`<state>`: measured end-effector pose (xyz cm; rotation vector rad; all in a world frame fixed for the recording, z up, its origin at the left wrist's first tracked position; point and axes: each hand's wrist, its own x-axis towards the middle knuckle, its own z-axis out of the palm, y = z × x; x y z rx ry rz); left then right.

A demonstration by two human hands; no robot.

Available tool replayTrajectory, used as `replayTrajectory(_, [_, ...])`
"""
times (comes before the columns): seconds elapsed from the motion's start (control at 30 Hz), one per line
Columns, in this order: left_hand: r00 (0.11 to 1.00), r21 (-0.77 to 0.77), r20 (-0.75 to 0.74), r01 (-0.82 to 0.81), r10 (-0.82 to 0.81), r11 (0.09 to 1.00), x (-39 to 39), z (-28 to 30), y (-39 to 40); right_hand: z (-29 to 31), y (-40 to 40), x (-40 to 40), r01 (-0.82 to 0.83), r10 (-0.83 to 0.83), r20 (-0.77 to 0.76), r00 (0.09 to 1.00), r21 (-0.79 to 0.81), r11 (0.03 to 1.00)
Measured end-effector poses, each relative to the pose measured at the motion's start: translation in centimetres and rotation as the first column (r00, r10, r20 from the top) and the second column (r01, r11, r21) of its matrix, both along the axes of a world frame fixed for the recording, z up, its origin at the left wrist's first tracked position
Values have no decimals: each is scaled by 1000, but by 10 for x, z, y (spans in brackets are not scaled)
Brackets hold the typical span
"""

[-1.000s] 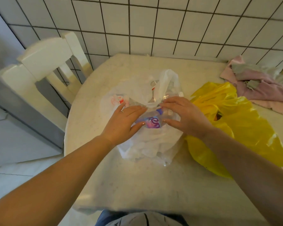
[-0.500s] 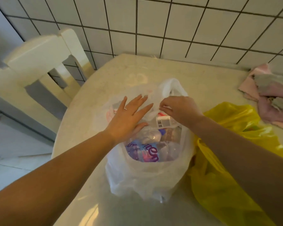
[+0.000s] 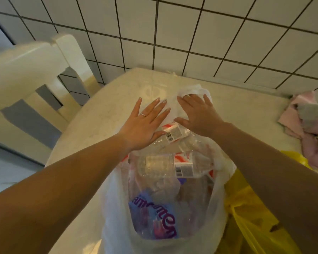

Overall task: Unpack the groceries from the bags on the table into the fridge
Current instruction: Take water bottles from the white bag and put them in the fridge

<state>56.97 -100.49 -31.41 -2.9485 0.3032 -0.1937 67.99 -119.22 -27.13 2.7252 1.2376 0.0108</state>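
Observation:
A white plastic bag (image 3: 116, 202) stands open on the table (image 3: 92, 136) right below me. Inside lie clear plastic bottles: one with a white and red label (image 3: 165, 166) across the middle, another (image 3: 174, 132) at the far rim, and one with a blue and purple label (image 3: 152, 219) nearest me. My left hand (image 3: 145, 123) lies flat with straight fingers on the bag's far side, its thumb against the far bottle. My right hand (image 3: 198, 114) presses the bag's far handle (image 3: 191, 89) down, fingers spread. A yellow bag (image 3: 246, 213) lies to the right, partly under my right arm.
A cream chair (image 3: 29, 74) stands at the table's left side. Crumpled pink and grey cloth (image 3: 308, 121) lies at the right edge of the table. A white tiled wall (image 3: 191, 33) runs directly behind the table.
Both hands moved from the bag's mouth to its far side and flattened out, spreading the opening. The view closed in, so the bottles inside now show plainly.

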Motion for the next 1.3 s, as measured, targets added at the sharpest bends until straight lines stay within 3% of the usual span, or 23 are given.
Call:
replayTrajectory(0.17, [992,-92,-124,-25,13,995,20,-16,7,-18,3,19,74,-83,-212,974,-52,996])
replayTrajectory(0.27, [979,-176,-203,-28,-8,984,22,-22,8,-24,5,23,142,-124,-399,909,15,990])
replayTrajectory(0.37, [965,-197,-263,-43,-11,980,23,-23,10,-19,4,25,165,-117,-473,873,61,984])
replayTrajectory(0.53, [994,-202,-103,23,-45,979,18,-14,5,5,-8,16,167,-92,-326,941,209,963])
replayTrajectory(0.63, [994,-226,32,107,-102,968,12,-5,-8,22,-26,-5,29,23,-196,980,262,965])
replayTrajectory(0.73, [986,-233,69,162,-150,959,3,3,-22,30,-51,-33,-103,144,-229,963,182,978])
replayTrajectory(0.83, [976,-251,54,217,-210,943,-8,6,-36,27,-79,-55,-256,238,-239,941,-49,965])
replayTrajectory(0.97, [943,-245,26,329,-333,912,-24,-3,-59,25,-105,-67,-196,107,-261,959,-341,920])
replayTrajectory(1.17, [917,-232,-10,385,-398,893,-39,-20,-79,19,-127,-69,-31,-50,-178,983,-427,904])
replayTrajectory(1.3, [924,-235,2,373,-383,898,-42,-24,-80,16,-130,-73,13,-100,-225,969,-361,932])
